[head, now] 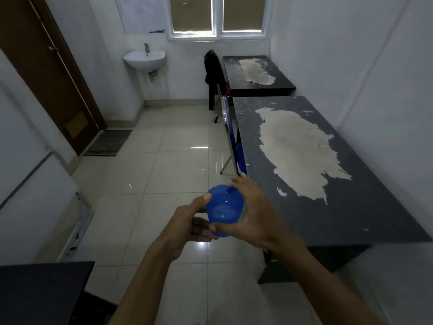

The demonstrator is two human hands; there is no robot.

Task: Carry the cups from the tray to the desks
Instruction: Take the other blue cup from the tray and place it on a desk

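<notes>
A blue plastic cup (224, 208) is held in front of me over the tiled floor, its open mouth facing up. My left hand (192, 225) grips it from the left, thumb on the rim. My right hand (251, 214) wraps around its right side and bottom. Just right of my hands stands the near dark desk (365, 207), its top worn to a pale patch. A second dark desk (281, 84) stands farther back under the window. No tray is in view.
A folded chair (230, 137) leans against the near desk's left edge. A chair draped with dark clothing (214, 73) stands by the far desk. A sink (144, 59) hangs on the back wall, a brown door (46, 73) at left. Another dark tabletop (44, 292) fills the bottom left.
</notes>
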